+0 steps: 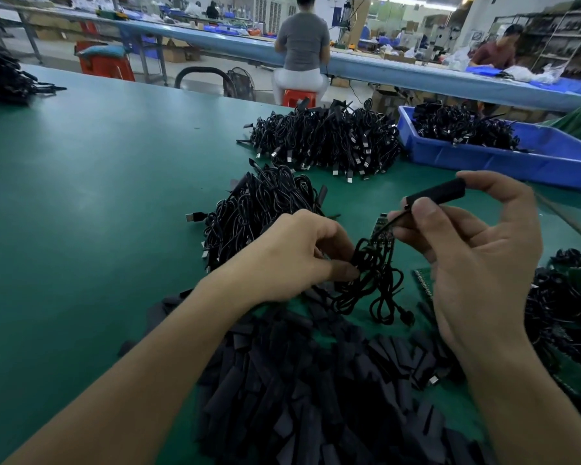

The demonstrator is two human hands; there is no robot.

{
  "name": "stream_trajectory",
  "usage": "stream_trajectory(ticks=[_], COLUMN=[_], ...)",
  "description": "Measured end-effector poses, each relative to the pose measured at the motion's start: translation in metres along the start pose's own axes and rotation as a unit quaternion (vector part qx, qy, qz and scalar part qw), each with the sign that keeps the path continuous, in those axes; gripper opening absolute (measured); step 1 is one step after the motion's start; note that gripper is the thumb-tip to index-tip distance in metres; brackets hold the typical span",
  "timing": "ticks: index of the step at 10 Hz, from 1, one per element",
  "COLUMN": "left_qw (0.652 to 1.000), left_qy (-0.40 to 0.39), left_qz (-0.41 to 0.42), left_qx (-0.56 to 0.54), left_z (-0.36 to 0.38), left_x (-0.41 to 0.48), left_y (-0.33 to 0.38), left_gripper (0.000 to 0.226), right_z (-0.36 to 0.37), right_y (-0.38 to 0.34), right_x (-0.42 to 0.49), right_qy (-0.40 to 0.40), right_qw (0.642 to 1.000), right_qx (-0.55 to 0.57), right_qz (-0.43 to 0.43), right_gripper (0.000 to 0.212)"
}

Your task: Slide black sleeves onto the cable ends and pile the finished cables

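Closest to me lies a heap of loose sleeves (pixel 299 397), flat, matte black tubes strewn every way over the green counter (pixel 98 196). Just above it my left hand (pixel 292 256) pinches a coiled cable (pixel 373 283), thumb and fingertips clenched on the bundle while its loops and a dark plug hang down to the counter. My right hand (pixel 477 250) is raised beside it, thumb and forefinger grasping a black sleeve (pixel 440 193), which tilts up to the right. A thin lead leaves the sleeve's lower end, and a small green circuit board (pixel 381 229) shows just below; I cannot tell how far the sleeve sits over anything. At my right, more green boards and tangled cables (pixel 564 313) crowd the counter's edge. Beyond my left hand sits a near pile of cables (pixel 265 209), black and glossy, some with sleeves sticking out. Farther back is a larger pile (pixel 329 142) with silver USB plugs pointing towards me. To its right, just beside it, a blue bin (pixel 483 156) holds another tangle of black cables. The whole left half of the counter is bare green up to its far edge, where a dark stack of cables (pixel 0 75) rests at the corner. Past the counter a seated person (pixel 302 45) faces a long blue bench.
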State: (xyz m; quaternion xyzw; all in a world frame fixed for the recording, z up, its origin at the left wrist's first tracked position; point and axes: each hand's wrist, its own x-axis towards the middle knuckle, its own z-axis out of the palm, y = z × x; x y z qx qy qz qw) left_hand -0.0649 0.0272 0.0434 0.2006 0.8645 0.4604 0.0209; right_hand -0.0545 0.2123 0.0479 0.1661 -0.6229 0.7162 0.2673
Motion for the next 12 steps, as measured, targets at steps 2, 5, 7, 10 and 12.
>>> stream_trajectory(ticks=[2, 5, 7, 10, 12], left_qw=[0.996, 0.92, 0.922, 0.905, 0.916], left_qy=[0.063, 0.362, 0.37, 0.42, 0.397], left_qz=[0.013, -0.075, -0.103, -0.041, -0.038], left_qx=[-0.054, -0.131, -0.059, -0.048, -0.038], left_z=[-0.011, -0.019, -0.011, -0.01, -0.006], left_x=[0.0, 0.013, 0.014, 0.017, 0.015], left_y=[0.001, -0.028, -0.044, -0.037, -0.035], left_gripper=[0.005, 0.018, 0.026, 0.02, 0.018], right_z=[-0.002, -0.005, -0.004, -0.028, -0.025], right_y=[-0.002, 0.014, 0.015, 0.0, -0.007], right_x=[-0.002, -0.01, -0.01, 0.007, 0.005], right_qy=[0.015, -0.2, -0.255, -0.039, -0.103], right_qw=[0.995, 0.888, 0.875, 0.859, 0.874], right_qx=[-0.103, -0.383, -0.368, -0.498, -0.457], right_qz=[-0.003, 0.158, 0.186, 0.114, 0.13], right_gripper=[0.042, 0.082, 0.077, 0.087, 0.021])
